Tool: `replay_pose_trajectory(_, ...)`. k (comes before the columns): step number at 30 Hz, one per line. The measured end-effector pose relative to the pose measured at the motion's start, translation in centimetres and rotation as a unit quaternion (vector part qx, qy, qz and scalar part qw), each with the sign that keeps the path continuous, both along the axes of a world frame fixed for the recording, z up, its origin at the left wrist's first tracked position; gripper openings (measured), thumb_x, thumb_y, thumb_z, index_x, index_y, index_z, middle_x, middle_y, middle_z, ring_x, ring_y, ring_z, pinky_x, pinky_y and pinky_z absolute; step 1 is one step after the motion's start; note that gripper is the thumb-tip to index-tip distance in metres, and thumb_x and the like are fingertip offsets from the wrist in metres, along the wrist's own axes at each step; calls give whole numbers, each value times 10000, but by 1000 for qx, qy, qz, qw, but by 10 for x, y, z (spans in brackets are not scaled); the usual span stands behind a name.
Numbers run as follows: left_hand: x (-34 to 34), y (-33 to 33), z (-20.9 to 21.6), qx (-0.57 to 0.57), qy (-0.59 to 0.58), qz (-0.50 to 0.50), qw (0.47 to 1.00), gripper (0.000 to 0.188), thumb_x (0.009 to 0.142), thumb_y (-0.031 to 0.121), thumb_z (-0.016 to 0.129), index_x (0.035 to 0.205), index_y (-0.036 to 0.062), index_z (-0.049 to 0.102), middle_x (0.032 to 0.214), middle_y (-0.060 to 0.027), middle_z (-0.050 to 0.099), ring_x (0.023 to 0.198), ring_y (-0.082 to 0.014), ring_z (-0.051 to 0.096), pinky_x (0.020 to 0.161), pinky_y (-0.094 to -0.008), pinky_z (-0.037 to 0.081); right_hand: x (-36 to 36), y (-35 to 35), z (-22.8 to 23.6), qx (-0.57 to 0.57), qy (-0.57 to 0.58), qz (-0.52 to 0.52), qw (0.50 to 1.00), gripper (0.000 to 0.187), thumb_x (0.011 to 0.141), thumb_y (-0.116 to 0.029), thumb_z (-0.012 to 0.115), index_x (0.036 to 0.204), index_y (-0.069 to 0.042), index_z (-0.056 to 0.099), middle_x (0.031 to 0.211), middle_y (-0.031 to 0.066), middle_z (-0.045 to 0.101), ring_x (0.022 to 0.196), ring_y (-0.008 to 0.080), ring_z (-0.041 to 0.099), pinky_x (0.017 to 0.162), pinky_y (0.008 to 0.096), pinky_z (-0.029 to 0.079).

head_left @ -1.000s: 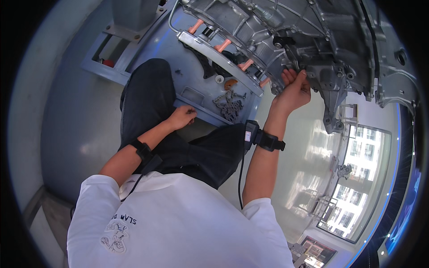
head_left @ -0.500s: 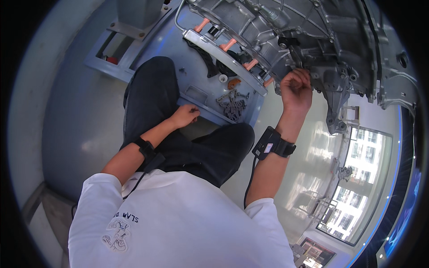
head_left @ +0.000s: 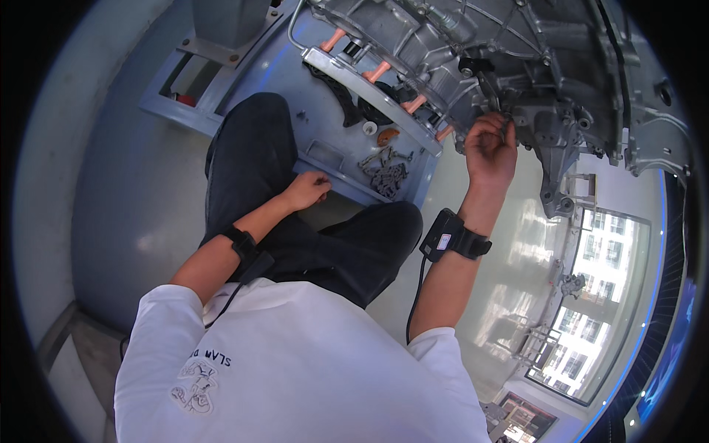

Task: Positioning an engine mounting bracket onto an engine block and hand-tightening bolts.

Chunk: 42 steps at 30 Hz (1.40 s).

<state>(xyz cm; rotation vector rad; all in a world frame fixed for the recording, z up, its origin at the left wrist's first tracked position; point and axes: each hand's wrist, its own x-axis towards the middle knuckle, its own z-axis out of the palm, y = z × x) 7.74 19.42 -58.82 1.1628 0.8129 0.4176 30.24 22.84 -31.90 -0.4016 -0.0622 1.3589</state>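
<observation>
My right hand [head_left: 490,153] is raised against the underside of a large grey metal engine casing [head_left: 509,70]. Its fingers are curled and pinched beside a cast bracket [head_left: 557,144]; a dark bit shows at the fingertips, too small to name. Over my lap, above my left thigh [head_left: 255,155], my left hand [head_left: 306,192] is loosely closed with the fingers bent in. Whatever it may hold is hidden. Salmon-coloured supports [head_left: 378,71] stand between the casing and a pale metal rail [head_left: 373,96], left of my right hand.
A grey-blue tray [head_left: 325,156] below the casing holds a pile of bolts [head_left: 388,177], an orange-brown piece [head_left: 387,136], a small white round part [head_left: 369,128] and black curved parts [head_left: 340,96]. A metal stand [head_left: 229,26] rises at the upper left. A window [head_left: 594,295] is at the right.
My right hand has turned slightly at the casing, and its fingertips have shifted a little. My left hand stays where it was.
</observation>
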Motion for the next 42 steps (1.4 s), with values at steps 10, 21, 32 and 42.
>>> replay_pose_trajectory(10,3,0,-2,2,-8,-2,1000,217,881,157,530,965,-37,580,700,-56,588,623,-117,554,594,-262,457,-3,1,1,-1,-47,7,999,298,967,-251,369,896,15,481,791,65,492,701,154,485,630,261,417)
replay_pose_trajectory(21,2,0,-8,2,-12,3,1000,200,874,140,534,945,-42,575,707,-64,589,626,-121,552,599,-266,455,-4,1,-5,15,-69,15,997,279,949,-244,403,893,4,520,852,78,512,782,173,494,661,267,418)
replay_pose_trajectory(32,0,-6,-4,36,0,-2,999,196,879,144,523,926,-38,575,673,-60,588,615,-119,550,588,-264,448,-3,0,-10,-3,-79,20,997,352,959,-319,362,901,-7,516,854,76,519,788,179,491,664,283,416)
replay_pose_trajectory(42,0,0,-1,29,19,4,999,204,878,147,526,940,-37,588,688,-61,596,633,-118,566,603,-257,455,-3,5,-9,15,-103,11,994,332,961,-283,364,892,3,519,861,80,512,795,178,490,663,284,406)
